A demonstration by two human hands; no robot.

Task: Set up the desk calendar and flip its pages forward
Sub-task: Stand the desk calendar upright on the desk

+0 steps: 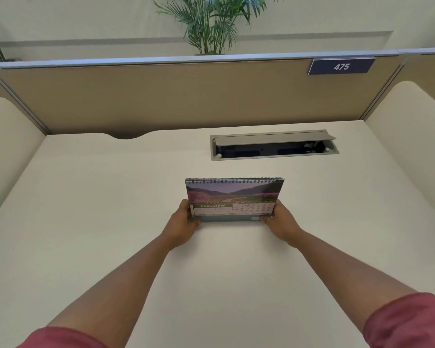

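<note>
This is an office cubicle. A tan partition [161, 96] carrying a number plate [341, 66] reading 475 walls in a cream bench [111, 209] with a recessed cable hatch [274, 146]. Potted palms [211, 23] stand behind the partition.

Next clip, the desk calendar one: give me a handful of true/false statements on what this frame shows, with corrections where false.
1. The calendar shows FEBRUARY. True.
2. Only one hand holds it. False: the left hand grips its lower left corner and the right hand its lower right.
3. The spiral binding runs along the top edge. True.
4. The cable hatch in the desk is shut. False: its lid is raised, showing a dark recess.
5. The partition sign reads 457. False: it reads 475.
</note>
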